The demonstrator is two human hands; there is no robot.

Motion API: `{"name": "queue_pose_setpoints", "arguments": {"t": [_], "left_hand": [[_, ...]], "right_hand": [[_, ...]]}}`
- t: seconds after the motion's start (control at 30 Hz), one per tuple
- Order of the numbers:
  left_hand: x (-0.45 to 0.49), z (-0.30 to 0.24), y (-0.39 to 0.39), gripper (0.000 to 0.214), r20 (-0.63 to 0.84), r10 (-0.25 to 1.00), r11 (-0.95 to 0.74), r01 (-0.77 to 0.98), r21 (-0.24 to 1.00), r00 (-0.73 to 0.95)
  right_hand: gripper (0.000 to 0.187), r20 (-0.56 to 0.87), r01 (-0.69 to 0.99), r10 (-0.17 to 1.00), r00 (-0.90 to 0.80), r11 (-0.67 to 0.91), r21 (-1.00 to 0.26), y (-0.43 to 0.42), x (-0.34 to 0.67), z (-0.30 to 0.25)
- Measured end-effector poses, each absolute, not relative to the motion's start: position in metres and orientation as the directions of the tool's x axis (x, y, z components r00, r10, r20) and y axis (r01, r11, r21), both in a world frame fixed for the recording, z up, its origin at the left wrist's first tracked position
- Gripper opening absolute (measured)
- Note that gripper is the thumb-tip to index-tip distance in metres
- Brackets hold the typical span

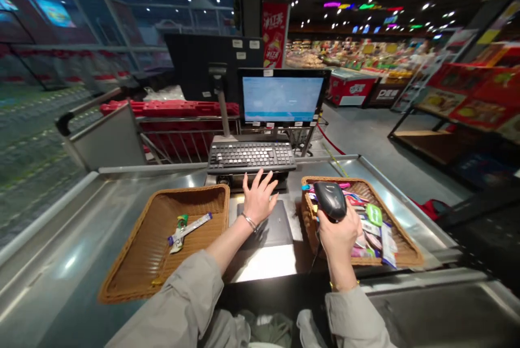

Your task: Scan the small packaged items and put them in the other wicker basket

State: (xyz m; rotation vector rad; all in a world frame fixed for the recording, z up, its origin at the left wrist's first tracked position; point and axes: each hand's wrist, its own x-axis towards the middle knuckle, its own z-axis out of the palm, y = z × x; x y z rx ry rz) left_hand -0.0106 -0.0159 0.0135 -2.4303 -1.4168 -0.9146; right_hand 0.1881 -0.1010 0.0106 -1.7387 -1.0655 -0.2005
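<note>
My left hand (pixel 260 196) is open, fingers spread, just in front of the black keyboard (pixel 252 156); whether a fingertip touches it I cannot tell. A handheld barcode scanner (pixel 330 200) is gripped in my right hand (pixel 340 234), its head pointing away from me. The scanner is over the left part of a brown wicker basket (pixel 406 248) filled with several small wrapped snacks (pixel 374 223). To the left, another wicker basket (pixel 140 245) holds a long white-and-purple packet (pixel 190 229) lying across a green-and-white one (pixel 177 242), plus a small yellow item near its front edge.
Behind the keyboard stands a lit monitor (pixel 283 98), with the dark back of a second screen (pixel 199 66) beside it. A flat grey panel (pixel 276 226) lies between the baskets on the metal counter (pixel 73 272). Carts, red shelving and shop displays stand beyond.
</note>
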Motion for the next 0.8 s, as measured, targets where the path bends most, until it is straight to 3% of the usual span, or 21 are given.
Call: {"name": "queue_pose_setpoints", "arguments": {"t": [0.4, 0.8], "left_hand": [[-0.156, -0.006, -0.044, 0.027, 0.596, 0.801, -0.197, 0.964, 0.179, 0.053], [-0.259, -0.046, -0.055, 0.032, 0.454, 0.890, 0.010, 0.996, 0.084, -0.047]], "right_hand": [[0.044, 0.554, 0.720, 0.724, 0.412, 0.114, -0.685, -0.070, 0.103, 0.000], [0.043, 0.557, 0.700, 0.766, 0.321, 0.204, -0.684, -0.057, 0.068, -0.006]]}}
